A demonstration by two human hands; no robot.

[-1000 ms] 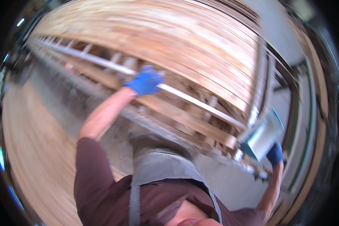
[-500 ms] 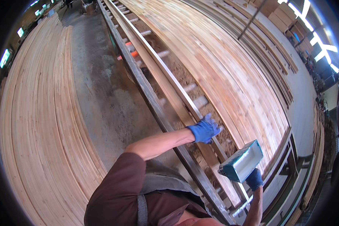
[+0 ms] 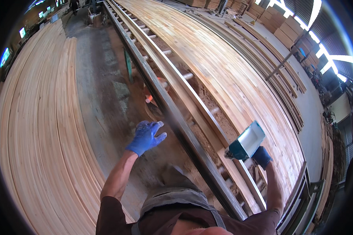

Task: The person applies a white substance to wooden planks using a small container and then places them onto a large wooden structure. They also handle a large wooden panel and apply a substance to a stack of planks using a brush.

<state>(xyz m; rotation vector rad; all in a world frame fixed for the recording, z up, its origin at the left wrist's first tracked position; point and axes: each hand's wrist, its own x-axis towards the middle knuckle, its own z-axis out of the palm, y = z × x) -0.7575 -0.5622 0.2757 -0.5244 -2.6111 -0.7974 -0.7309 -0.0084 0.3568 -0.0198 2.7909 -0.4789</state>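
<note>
Teal box [image 3: 246,143] hung tilted, lower end near narrow plank [image 3: 242,188], contact unclear. Right hand [image 3: 262,156] wrapped box's side, grip partly hidden. Left hand [image 3: 144,138], over plank half second earlier, had swung past dark rail [image 3: 176,125] to above floor [image 3: 100,98], spread, empty: plank clear of it, box in right alone.

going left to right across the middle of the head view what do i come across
Long pale boards at the left → left gloved hand → dark rail → teal box → right gloved hand → brown timber strips at the far right
</note>
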